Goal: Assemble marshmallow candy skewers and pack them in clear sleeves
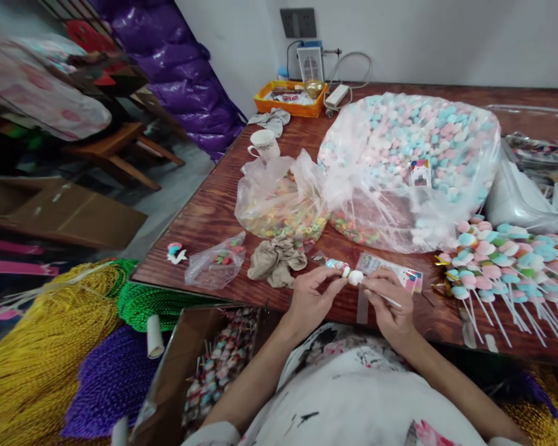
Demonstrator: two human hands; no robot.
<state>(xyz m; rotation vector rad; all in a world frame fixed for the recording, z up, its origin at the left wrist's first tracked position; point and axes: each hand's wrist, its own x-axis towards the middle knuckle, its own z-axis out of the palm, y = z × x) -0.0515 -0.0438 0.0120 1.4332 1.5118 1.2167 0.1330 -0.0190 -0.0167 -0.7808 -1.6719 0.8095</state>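
Above the table's front edge, a small stick of marshmallow-like pieces (354,277) is held between my two hands. My left hand (310,296) is closed, its thumb and fingertips pinching the coloured end of the row. My right hand (393,305) is closed around the white stick, whose tail (390,300) sticks out below the fingers. A printed card in clear wrap (390,269) lies just behind my right hand. Left of my left hand sits a crumpled beige cloth (277,260). Many finished-looking marshmallow sticks (506,260) are piled at the right.
A big clear bag of pastel pieces (400,136) and a smaller bag of coloured bits (283,201) stand behind my hands. Further left are a small bag (216,263), a white mug (265,145) and an orange tray (291,108). A carton (160,378) of sticks is below the table edge.
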